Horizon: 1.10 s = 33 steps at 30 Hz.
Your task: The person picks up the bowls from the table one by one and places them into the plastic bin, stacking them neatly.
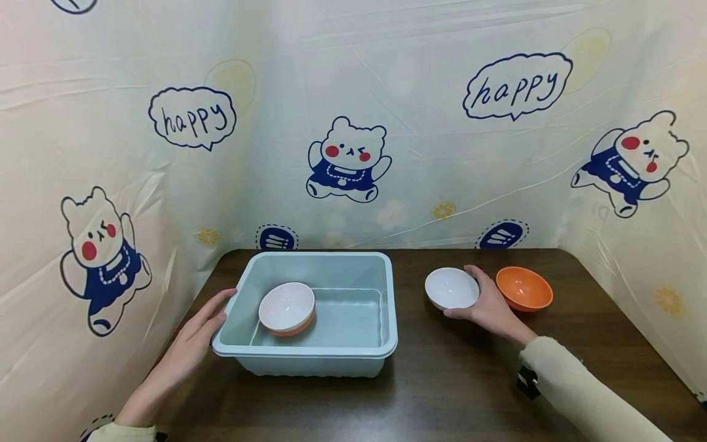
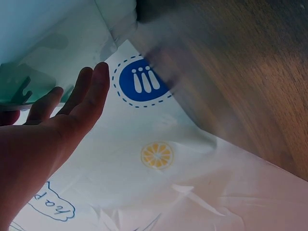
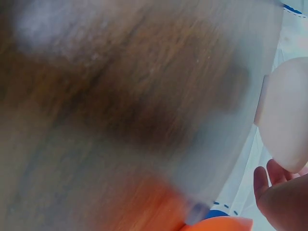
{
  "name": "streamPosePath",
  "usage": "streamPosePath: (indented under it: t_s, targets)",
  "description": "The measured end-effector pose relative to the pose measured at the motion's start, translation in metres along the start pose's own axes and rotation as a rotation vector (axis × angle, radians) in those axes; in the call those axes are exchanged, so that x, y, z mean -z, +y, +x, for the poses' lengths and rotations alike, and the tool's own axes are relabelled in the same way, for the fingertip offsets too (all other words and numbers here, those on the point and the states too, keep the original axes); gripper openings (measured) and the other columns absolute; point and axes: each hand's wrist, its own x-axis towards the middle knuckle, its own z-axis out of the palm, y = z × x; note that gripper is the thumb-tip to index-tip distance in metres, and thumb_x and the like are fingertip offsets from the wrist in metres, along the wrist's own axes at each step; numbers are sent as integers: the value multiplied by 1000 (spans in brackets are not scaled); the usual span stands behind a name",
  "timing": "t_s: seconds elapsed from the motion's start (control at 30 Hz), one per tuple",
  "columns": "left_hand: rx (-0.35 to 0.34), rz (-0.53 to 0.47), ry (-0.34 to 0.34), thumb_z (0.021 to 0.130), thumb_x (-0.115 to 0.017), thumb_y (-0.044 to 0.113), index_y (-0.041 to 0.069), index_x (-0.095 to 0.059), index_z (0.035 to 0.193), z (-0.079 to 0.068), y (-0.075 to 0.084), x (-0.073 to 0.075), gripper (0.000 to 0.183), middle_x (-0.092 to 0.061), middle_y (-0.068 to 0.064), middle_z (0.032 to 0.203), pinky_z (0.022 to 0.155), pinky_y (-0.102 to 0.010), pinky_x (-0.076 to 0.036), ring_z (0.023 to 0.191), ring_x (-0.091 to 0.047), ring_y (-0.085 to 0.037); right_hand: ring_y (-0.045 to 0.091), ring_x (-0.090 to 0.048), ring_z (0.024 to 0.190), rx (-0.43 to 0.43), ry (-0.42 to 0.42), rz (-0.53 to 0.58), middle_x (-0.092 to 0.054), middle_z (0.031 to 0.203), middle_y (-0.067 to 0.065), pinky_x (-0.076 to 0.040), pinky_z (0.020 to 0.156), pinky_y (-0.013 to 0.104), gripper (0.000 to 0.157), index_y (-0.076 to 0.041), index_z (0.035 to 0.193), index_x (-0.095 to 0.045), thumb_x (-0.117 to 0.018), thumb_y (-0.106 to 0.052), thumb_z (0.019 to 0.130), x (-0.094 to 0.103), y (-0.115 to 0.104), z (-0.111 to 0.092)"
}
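My right hand (image 1: 488, 307) holds a white bowl (image 1: 452, 288) by its right rim, thumb at the near side and fingers at the far side. In the right wrist view the white bowl (image 3: 286, 115) stands off the tabletop, its base apart from the wood. An orange bowl (image 1: 525, 288) sits just right of that hand. At the left, my left hand (image 1: 193, 341) touches the left rim of a pale blue plastic tub (image 1: 309, 352), its fingers (image 2: 91, 98) fairly straight along the outside. Inside the tub, a white bowl (image 1: 287, 305) is nested in an orange one (image 1: 293, 329).
The dark wooden table (image 1: 442, 393) carries the tub and the bowls. A printed curtain (image 1: 420, 123) with bears and "happy" bubbles encloses the back and both sides, close behind the tub.
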Motion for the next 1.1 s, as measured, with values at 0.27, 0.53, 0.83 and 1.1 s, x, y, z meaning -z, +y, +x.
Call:
streamPosePath:
  t_s: [0.27,0.53,0.83,1.1]
  targets:
    - [-11,-13,0,117,-33,21,1,-29,163,0,-1,0,51,-31,-29,164,91,-6,-34,144,-34,-45,45,-43,138,6,-10,37,-36,159,26,-38,110,66,115,-4,159,-28,-96,-42,74,-1,-3,-5]
    - [0,-1,-1,117,-33,25,1,-29,164,0,0,0,52,-31,-27,165,90,-7,-35,145,-34,-46,46,-42,138,4,-30,46,-35,160,27,-38,110,67,114,-3,159,-28,-96,-39,75,2,-6,-8]
    - [-4,-1,-2,117,-34,26,1,-29,163,0,1,0,53,-30,-28,165,91,-7,-34,146,-33,-47,46,-44,137,24,-29,50,-37,160,26,-39,109,66,113,-3,160,-29,-96,-39,75,4,-8,-11]
    - [-3,-22,-18,117,-33,27,2,-27,164,1,2,1,54,-28,-28,166,91,-9,-37,145,-33,-47,46,-46,136,28,-38,50,-38,159,25,-41,107,66,113,-3,160,-29,-95,-40,75,7,-12,-14]
